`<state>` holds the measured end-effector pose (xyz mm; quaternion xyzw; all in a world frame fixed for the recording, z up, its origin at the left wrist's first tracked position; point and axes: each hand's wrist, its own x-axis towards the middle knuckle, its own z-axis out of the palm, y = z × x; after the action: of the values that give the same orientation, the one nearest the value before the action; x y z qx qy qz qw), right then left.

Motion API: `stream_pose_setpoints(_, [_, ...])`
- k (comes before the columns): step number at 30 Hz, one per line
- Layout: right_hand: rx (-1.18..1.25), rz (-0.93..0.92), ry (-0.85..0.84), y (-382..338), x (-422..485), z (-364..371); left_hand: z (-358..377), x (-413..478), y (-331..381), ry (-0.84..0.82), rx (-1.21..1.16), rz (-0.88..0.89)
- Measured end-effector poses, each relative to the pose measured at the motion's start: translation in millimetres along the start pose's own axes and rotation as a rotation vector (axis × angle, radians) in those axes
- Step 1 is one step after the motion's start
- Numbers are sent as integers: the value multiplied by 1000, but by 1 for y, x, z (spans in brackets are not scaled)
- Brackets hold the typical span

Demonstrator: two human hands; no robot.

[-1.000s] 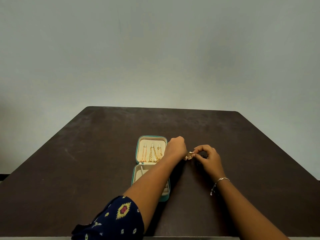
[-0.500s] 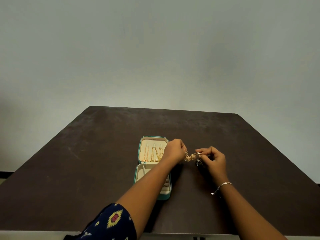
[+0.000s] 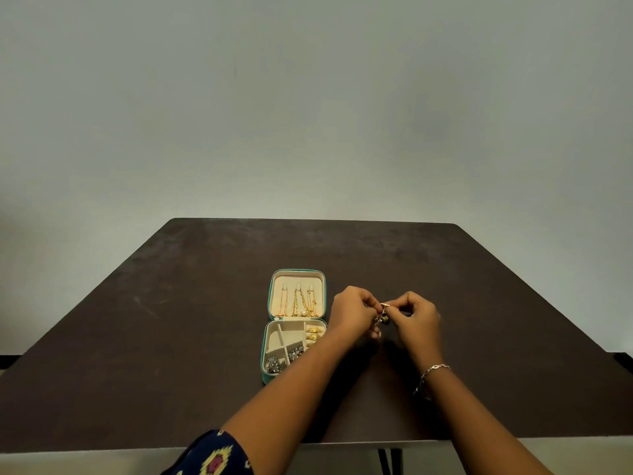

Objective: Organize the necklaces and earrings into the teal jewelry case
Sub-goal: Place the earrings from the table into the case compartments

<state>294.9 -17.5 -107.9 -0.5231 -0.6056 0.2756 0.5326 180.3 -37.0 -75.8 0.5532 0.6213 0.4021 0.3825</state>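
over dark table (image 3: 191, 341), left hand (image 3: 352, 311) and right hand (image 3: 418, 318) both pinch gold earring (image 3: 383, 316), grip tight.

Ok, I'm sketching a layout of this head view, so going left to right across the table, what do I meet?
teal jewelry case, lying open → left hand → gold earring, pinched between both hands → right hand

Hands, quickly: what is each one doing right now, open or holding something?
Left hand: closed, pinching the small gold earring.
Right hand: closed, pinching the same earring from the other side.
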Motion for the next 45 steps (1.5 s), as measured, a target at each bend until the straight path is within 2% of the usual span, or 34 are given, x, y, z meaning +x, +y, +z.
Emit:
stream_pose_setpoints(4, [-21, -43, -20, -6, -7, -5, 3, -5, 2, 38, 27, 54])
stream_pose_setpoints(16, [10, -241, -123, -12, -19, -14, -21, -14, 4, -55, 84, 145])
stream_pose_setpoints(19, [109, -203, -228, -15, -18, -17, -26, -17, 5, -131, 128, 168])
stream_pose_setpoints(23, [200, -152, -384, -24, -20, -20, -31, -21, 4, -121, 176, 198])
stream_pose_setpoints(32, [278, -42, -463, -33, -20, -18, -40, -27, -2, -71, 10, 132])
stream_pose_setpoints(37, [311, 30, -448, -37, -19, -16, -55, -32, -2, -35, -27, 157])
stream_pose_setpoints(45, [242, 24, -460, -48, -26, -2, -89, -41, -16, 100, -151, 211])
